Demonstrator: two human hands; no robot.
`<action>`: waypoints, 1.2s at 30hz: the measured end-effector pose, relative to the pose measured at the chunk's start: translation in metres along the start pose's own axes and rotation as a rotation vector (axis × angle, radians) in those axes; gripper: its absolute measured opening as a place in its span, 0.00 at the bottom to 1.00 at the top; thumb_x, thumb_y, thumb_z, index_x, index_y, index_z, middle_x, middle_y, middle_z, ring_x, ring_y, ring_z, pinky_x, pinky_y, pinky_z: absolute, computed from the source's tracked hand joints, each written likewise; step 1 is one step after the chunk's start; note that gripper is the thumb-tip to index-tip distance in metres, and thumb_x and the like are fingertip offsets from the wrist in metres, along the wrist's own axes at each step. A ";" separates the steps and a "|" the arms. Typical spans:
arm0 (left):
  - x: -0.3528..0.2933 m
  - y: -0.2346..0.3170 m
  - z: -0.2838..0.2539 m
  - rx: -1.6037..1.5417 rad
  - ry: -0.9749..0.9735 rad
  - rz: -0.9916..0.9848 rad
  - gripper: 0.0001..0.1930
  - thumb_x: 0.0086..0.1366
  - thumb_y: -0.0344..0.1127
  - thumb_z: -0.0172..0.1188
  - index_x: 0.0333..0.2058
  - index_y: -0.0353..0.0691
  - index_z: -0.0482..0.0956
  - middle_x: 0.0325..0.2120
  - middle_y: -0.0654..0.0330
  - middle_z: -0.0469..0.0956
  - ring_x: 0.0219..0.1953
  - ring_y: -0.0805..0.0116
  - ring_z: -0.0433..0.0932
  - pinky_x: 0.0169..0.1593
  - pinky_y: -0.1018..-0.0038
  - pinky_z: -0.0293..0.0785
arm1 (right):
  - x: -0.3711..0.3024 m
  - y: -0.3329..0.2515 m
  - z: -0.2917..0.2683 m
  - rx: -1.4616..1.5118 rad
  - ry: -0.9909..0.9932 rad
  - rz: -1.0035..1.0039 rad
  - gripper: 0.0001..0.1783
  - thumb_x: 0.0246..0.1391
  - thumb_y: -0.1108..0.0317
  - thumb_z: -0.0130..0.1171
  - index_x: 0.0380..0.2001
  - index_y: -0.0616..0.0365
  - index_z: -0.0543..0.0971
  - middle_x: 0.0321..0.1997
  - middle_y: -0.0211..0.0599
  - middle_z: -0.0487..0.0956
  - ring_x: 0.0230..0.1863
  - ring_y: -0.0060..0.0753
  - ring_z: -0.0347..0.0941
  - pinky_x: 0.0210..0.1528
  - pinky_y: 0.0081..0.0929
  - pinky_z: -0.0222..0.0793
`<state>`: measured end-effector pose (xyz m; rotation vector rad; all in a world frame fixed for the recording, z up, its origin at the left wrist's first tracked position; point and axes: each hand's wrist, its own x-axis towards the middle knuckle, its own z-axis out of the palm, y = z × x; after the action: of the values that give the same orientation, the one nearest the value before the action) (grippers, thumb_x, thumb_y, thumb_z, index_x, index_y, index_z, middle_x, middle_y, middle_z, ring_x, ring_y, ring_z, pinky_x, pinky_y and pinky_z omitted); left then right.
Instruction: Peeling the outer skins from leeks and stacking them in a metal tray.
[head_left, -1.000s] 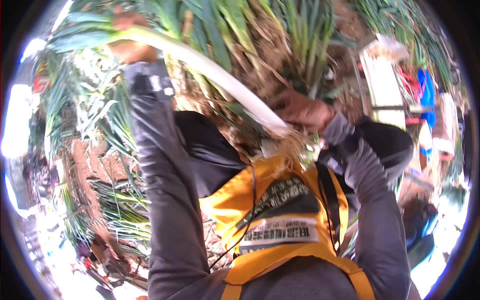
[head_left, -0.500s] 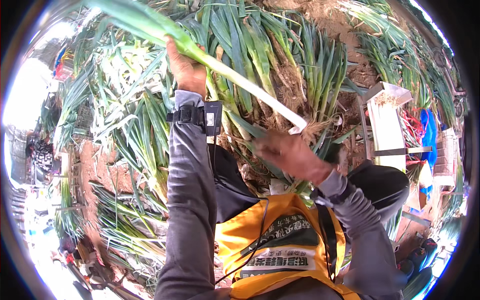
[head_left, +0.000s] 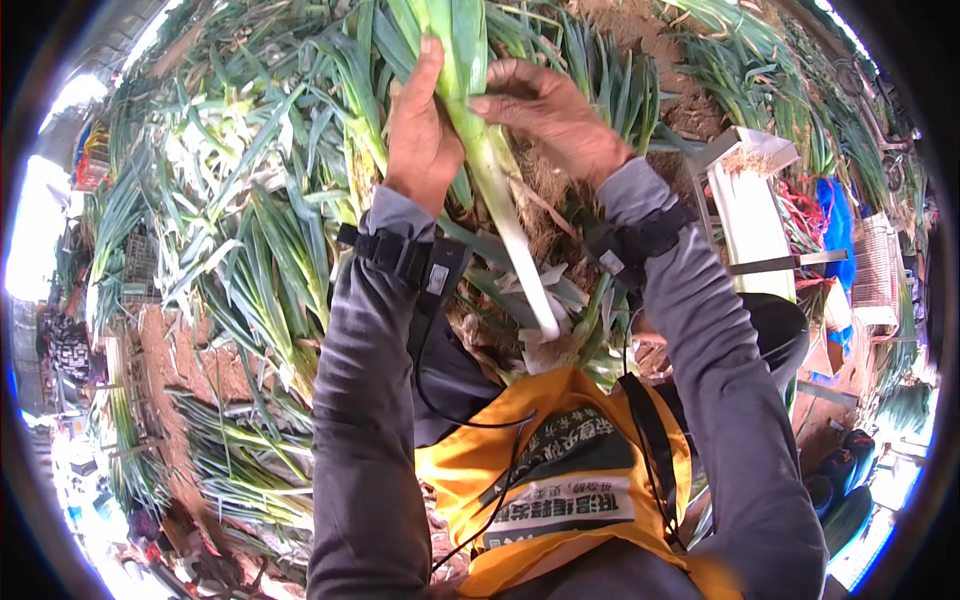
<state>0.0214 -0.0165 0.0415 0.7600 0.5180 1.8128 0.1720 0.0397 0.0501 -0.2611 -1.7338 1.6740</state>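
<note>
A large leek [head_left: 490, 175] with a white shank and green leaves is held in front of me, its white end pointing down toward my apron. My left hand [head_left: 425, 140] is closed round its green part, thumb up along the leaves. From the other side, my right hand [head_left: 555, 115] has its thumb and bent forefinger closed at the leek's outer leaves, where the green meets the pale shank. A limp strip of leaf hangs beside the shank. Behind it, rooted leeks [head_left: 625, 95] lie on the soil.
At the right stands a long white box [head_left: 750, 215] with root scraps on top and a knife [head_left: 785, 263] lying across it. Beyond are a blue bag [head_left: 835, 230] and a crate [head_left: 877, 265]. Leek piles [head_left: 275, 270] and stripped leaves [head_left: 230, 140] spread to the left.
The leek has swung from slanting to nearly upright. My right hand has moved up from near its white end to the leaves, and my left hand has shifted slightly right.
</note>
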 end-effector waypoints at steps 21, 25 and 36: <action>0.016 -0.010 -0.013 0.091 -0.093 0.036 0.20 0.62 0.24 0.58 0.54 0.39 0.68 0.47 0.55 0.76 0.48 0.60 0.77 0.53 0.62 0.77 | -0.002 0.015 -0.036 -0.123 0.155 0.009 0.14 0.55 0.67 0.66 0.39 0.63 0.76 0.36 0.32 0.81 0.40 0.18 0.76 0.40 0.18 0.71; 0.006 -0.006 0.000 0.136 -0.083 -0.004 0.21 0.64 0.26 0.59 0.55 0.43 0.68 0.48 0.56 0.75 0.51 0.60 0.76 0.55 0.62 0.74 | -0.006 0.005 -0.040 0.102 0.168 0.018 0.12 0.56 0.67 0.66 0.38 0.61 0.76 0.35 0.32 0.82 0.34 0.18 0.77 0.35 0.16 0.72; 0.031 0.022 -0.036 0.164 0.168 0.295 0.22 0.64 0.25 0.61 0.55 0.42 0.68 0.38 0.57 0.75 0.36 0.60 0.77 0.38 0.64 0.79 | -0.074 -0.026 -0.043 0.502 0.220 0.181 0.08 0.54 0.69 0.67 0.38 0.53 0.80 0.36 0.26 0.83 0.38 0.20 0.79 0.40 0.23 0.78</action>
<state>-0.0263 0.0046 0.0389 0.8331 0.7004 2.1404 0.2598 0.0265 0.0459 -0.3569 -1.1120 2.0617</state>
